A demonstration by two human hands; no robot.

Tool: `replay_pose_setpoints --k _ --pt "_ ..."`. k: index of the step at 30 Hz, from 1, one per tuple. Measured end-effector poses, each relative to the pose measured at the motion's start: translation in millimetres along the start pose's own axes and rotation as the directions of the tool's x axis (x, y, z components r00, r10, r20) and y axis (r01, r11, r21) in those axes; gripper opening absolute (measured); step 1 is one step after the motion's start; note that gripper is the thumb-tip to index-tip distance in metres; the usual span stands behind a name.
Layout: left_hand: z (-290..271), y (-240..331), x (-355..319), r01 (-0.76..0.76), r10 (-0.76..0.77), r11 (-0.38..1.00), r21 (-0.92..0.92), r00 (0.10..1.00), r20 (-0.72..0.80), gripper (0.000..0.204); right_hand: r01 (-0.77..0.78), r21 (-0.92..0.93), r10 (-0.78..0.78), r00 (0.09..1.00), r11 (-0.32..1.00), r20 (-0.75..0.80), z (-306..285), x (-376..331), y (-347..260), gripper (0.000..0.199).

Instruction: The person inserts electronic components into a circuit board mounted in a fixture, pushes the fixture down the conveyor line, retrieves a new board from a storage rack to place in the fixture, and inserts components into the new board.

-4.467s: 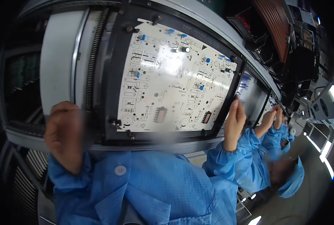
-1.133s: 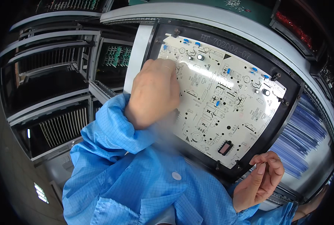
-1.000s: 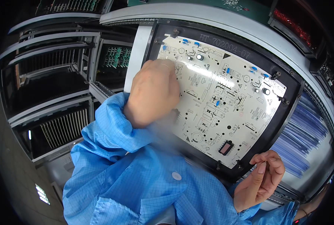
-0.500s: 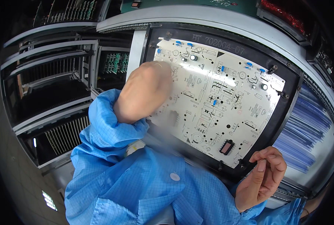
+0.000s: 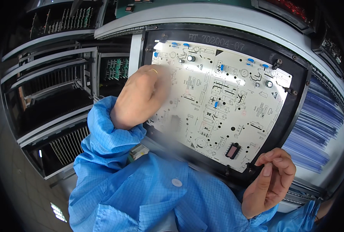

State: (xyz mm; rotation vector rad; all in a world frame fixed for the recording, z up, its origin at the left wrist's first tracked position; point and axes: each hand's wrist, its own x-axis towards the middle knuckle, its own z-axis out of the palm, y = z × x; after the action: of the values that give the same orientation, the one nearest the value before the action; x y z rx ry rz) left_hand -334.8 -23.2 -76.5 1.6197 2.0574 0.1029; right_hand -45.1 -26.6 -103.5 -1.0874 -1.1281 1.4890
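Note:
A white circuit board with blue and black parts sits in a black carrier frame on a grey conveyor rail. My left hand lies over the board's left side, fingers loosely curled and blurred, a thin ring on one finger; I cannot tell whether it holds anything. My right hand is at the frame's lower right corner, thumb and fingers pinched together near a small black clip on the frame's edge. Both arms wear blue sleeves.
Grey racks with slotted shelves stand at the left, some holding green boards. A stack of thin blue sheets or boards lies to the right of the carrier. The grey rail runs above the frame.
My left hand has slid down and left across the board's left side, uncovering more of its top. My right hand stayed at the lower right corner. The view has shifted slightly.

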Motion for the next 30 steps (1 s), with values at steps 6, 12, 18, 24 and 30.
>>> replay_pose_setpoints --k 6,12,18,24,30 --pt "-0.7 -8.4 1.2 -0.249 0.258 0.961 0.119 0.964 -0.067 0.008 0.001 -0.023 -0.001 1.0 1.0 0.005 7.1 2.7 -5.2 0.018" --pt "-3.7 -26.3 -4.2 -0.431 0.454 0.868 0.247 0.89 -0.043 0.027 -0.013 -0.02 0.013 1.0 1.0 0.008 8.9 2.5 -7.6 0.017" --pt "-6.4 -25.8 -1.8 -0.509 0.528 0.828 0.236 0.849 -0.017 0.025 -0.012 -0.033 0.012 1.0 0.999 0.003 12.3 2.8 -6.1 0.016" --pt "-7.0 -25.5 -0.3 -0.492 0.513 0.84 0.228 0.857 -0.04 0.026 -0.019 -0.024 0.019 1.0 1.0 0.001 14.8 3.0 -6.3 0.016" --pt "-7.1 -24.6 3.2 -0.546 0.566 0.805 0.231 0.824 -0.026 0.02 -0.07 -0.056 0.07 0.998 0.996 -0.009 15.0 2.7 -12.3 0.016"
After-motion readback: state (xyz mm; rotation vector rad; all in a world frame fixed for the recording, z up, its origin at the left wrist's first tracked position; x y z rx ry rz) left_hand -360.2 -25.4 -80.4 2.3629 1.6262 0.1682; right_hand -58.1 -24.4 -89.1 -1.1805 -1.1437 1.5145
